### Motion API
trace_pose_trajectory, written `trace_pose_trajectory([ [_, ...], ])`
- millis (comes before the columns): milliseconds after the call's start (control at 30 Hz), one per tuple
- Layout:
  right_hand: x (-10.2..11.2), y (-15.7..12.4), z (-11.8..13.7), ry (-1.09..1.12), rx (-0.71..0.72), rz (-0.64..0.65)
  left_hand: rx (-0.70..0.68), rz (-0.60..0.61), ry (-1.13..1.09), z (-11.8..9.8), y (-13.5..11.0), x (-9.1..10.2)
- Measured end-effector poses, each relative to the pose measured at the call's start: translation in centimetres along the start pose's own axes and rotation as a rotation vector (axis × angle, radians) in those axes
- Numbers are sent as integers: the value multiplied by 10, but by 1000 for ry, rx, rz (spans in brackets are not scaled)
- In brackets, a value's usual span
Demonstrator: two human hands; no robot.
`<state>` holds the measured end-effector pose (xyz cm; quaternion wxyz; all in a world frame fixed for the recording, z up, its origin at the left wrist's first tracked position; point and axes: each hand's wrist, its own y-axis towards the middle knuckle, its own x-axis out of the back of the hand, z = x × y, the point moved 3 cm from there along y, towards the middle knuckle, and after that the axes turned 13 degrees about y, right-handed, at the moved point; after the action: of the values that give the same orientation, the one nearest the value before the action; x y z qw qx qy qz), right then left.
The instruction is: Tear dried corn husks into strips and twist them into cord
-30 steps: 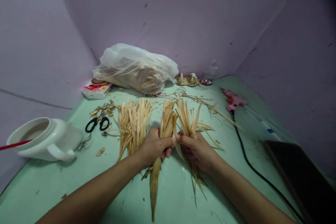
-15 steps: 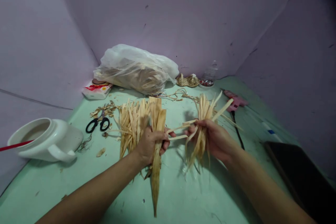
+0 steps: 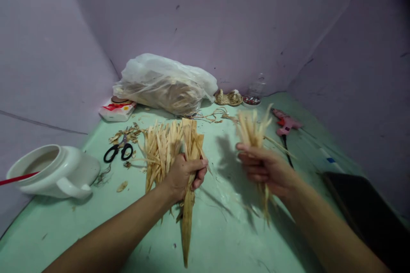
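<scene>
My left hand [image 3: 187, 175] is closed around a long dried leaf [image 3: 188, 222], its narrow tip pointing toward me. Beside and partly under that hand lies a spread of pale dried leaf strips [image 3: 158, 145] on the table. On the right, my right hand [image 3: 265, 166] grips a bundle of dried leaf strips [image 3: 253, 128], which fans out above the fist and trails below it. The bundle is blurred and held over the table, with its shadow to the left. The two hands are apart.
Black-handled scissors [image 3: 118, 151] lie by leaf scraps at left, near a white pitcher [image 3: 77, 170]. A plastic bag [image 3: 166, 81] stands at the back with a tissue pack [image 3: 118, 111]. To the right are a pink glue gun [image 3: 288, 123] and a dark flat object [image 3: 361, 217].
My right hand has moved to the right and closed fully around the bundle. The thin strips that stretched between the hands no longer do. My left hand has barely moved.
</scene>
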<state>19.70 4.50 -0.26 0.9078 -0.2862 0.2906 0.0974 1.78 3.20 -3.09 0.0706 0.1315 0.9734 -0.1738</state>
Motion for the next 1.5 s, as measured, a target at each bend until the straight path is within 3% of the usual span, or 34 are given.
trace_pose_trajectory([
  [133,-24,2,-39,-246,-69,60,-15,-6,40,2,1,-3],
  [233,-26,-1,-43,-278,-71,107,-2,-17,38,3,2,-3],
  [400,-13,-10,-30,-304,-289,274,13,-10,14,2,3,-3],
  [500,-3,-11,-21,-389,-309,310,28,-24,14,1,2,-3],
  [600,15,-15,3,-353,-239,226,50,11,-33,-1,1,-3],
  [700,37,-25,37,-128,-83,97,78,58,-75,-2,1,-2],
  [800,42,-31,52,-21,7,50,62,67,-40,-2,0,-2],
  [867,31,-27,41,-48,0,42,43,63,11,-2,0,-3],
  [1000,-3,-8,-8,-228,-39,-18,54,18,85,-2,-1,-7],
  [1133,-28,4,-40,-257,131,162,50,-32,138,0,0,-10],
  [1200,-29,5,-45,-269,150,188,49,-32,167,1,1,-11],
  [1333,-20,6,-45,-250,54,127,19,34,156,1,1,-11],
  [1500,-18,9,-39,-50,77,106,85,125,-52,-1,1,-7],
])
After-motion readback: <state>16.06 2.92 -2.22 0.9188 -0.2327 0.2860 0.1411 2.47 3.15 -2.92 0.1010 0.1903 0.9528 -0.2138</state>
